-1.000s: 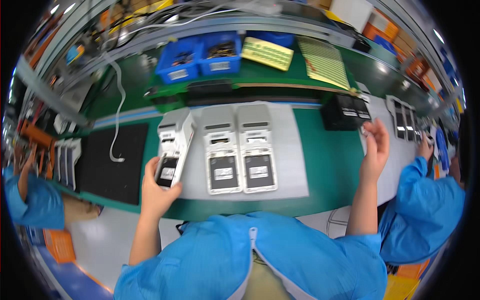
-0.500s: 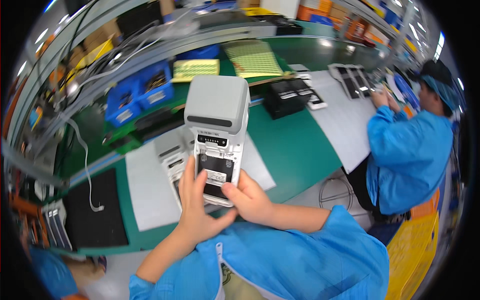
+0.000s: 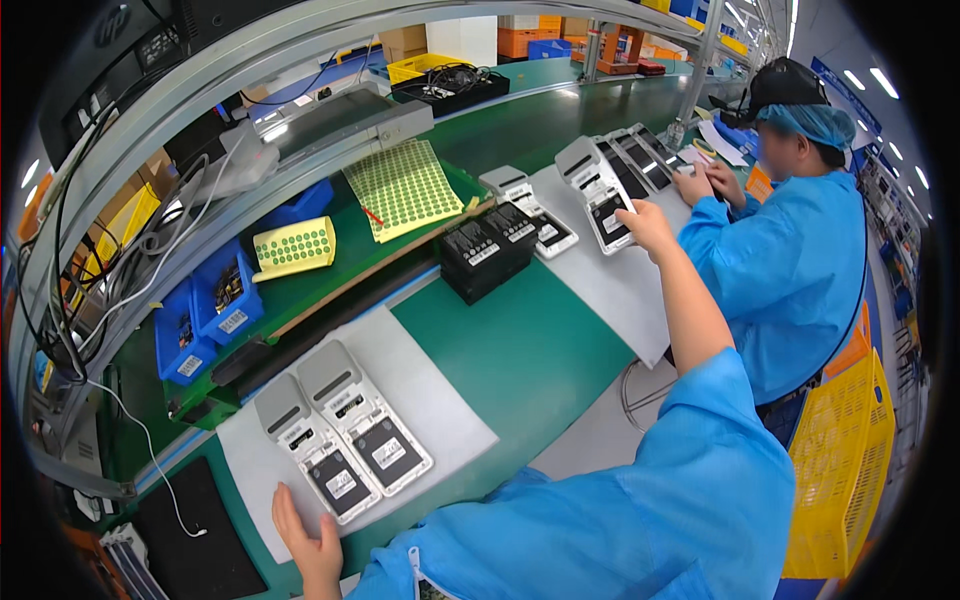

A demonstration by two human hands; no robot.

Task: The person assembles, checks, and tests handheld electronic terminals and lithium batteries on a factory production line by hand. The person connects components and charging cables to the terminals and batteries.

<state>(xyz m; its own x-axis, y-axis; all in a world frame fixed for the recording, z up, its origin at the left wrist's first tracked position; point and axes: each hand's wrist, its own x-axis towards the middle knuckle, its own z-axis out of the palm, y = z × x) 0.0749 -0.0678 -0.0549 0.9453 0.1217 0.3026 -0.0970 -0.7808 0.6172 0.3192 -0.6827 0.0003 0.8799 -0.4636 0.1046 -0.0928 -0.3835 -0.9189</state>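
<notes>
In my right hand (image 3: 648, 228) is a white handheld payment terminal (image 3: 598, 190), gripped at its lower end over the white sheet on the right. Its back faces up, with a grey cover at the top and a black labelled area below. My left hand (image 3: 308, 545) holds nothing; its fingers are apart beside the near edge of the left white sheet (image 3: 440, 420). Close to it, two similar terminals (image 3: 322, 455) lie side by side, backs up. A stack of black battery packs (image 3: 485, 262) stands between the two sheets, with another terminal (image 3: 553, 232) just behind.
A co-worker in blue (image 3: 780, 250) sits at the right, hands near a row of terminals (image 3: 640, 160). Blue bins (image 3: 225, 295) and yellow sticker sheets (image 3: 405, 190) occupy the raised shelf. A black mat (image 3: 200, 530) lies at left; a yellow crate (image 3: 840, 470) stands at lower right.
The terminal, earlier between both my hands, has moved far right in my right hand. My left hand has come off it and dropped to the lower left. The view has turned too.
</notes>
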